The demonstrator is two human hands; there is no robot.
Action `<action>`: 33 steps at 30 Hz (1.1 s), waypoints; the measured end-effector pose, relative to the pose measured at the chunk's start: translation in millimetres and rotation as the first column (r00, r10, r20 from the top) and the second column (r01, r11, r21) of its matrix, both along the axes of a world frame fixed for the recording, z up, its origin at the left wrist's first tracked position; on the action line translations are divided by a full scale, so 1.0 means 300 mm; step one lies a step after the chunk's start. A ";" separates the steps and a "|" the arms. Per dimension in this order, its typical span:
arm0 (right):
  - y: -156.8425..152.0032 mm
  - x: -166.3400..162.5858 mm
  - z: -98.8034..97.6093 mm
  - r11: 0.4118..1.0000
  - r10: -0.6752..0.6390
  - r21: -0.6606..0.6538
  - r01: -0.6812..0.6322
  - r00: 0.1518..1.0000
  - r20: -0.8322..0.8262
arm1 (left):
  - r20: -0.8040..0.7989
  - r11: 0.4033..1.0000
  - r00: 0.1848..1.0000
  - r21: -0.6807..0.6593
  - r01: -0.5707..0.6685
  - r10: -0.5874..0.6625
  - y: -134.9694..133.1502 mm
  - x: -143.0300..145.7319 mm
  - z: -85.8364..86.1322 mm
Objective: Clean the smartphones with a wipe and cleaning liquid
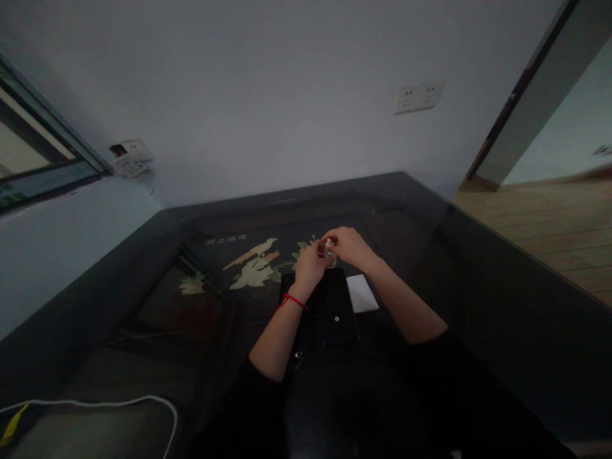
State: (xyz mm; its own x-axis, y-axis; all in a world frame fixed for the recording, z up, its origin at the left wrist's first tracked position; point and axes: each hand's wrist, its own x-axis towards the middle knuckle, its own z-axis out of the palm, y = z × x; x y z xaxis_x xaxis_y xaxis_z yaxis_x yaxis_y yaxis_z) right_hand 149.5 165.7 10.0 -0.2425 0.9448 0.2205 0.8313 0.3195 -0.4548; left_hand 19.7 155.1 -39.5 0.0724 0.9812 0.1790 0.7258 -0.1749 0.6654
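Observation:
Both my hands meet over the middle of a dark table [143, 255] inlaid with a pale bird and flowers. My left hand [310, 262], a red string round its wrist, is closed around a small clear bottle [330, 258]. My right hand [348, 245] pinches the bottle's pale cap from above with closed fingers. Just below the hands lies a black phone-like slab [337, 309] flat on the table, and a white square of paper or cloth [361, 294] sits to its right.
A white cable [119, 403] loops over the table's near left corner. Wall sockets [419, 97] sit on the back wall, and more sockets [131, 157] by the window at left. A doorway with wooden floor [549, 223] opens on the right.

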 end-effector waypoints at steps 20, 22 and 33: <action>0.023 0.019 -0.024 0.999 -0.036 0.018 0.040 0.980 -0.198 | -0.045 0.999 0.999 -0.033 -0.010 0.008 -0.017 0.006 0.034; 0.025 0.022 -0.024 1.000 -0.013 0.018 0.018 0.973 -0.231 | -0.045 0.999 0.999 -0.036 -0.010 0.008 -0.015 0.007 0.033; 0.029 0.033 -0.017 0.999 0.039 0.007 -0.040 0.915 -0.401 | -0.022 1.000 1.000 -0.020 0.010 -0.011 -0.011 0.007 0.023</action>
State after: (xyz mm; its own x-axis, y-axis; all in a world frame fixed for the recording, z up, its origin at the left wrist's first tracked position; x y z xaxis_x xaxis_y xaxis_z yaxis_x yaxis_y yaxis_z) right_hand 159.5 174.5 4.9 -0.1714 0.9366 0.3055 0.5657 0.3474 -0.7478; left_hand 21.7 151.9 -32.5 0.0866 0.9836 0.1579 0.7386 -0.1698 0.6524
